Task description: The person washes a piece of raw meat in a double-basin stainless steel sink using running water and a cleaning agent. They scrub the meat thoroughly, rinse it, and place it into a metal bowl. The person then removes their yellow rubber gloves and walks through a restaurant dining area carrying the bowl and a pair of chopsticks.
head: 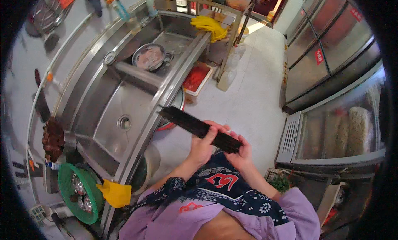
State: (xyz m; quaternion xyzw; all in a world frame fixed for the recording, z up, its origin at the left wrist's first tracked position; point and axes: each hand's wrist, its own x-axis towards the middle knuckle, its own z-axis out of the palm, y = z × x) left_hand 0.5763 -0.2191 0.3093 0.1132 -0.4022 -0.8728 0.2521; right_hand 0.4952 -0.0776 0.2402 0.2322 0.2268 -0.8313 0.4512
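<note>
A bundle of long dark sticks, likely chopsticks (185, 119), lies across both hands in front of my apron. My left hand (200, 149) wraps its middle, thumb on top. Around the near end curl the fingers of my right hand (242, 156). The far end of the bundle reaches out to the front rim of a stainless steel double sink (141, 132); whether it touches the rim I cannot tell. In the nearer basin (108, 118) a drain shows at the bottom. A metal bowl (150, 57) with pale pinkish contents sits in the farther basin.
Yellow rubber gloves (211, 27) hang over the sink's far corner. Below stands a white tub (200, 78) with red contents. A green plastic basket (79, 193) and a yellow scoop-like thing (115, 193) are at lower left. Refrigerators (323, 47) line the right side.
</note>
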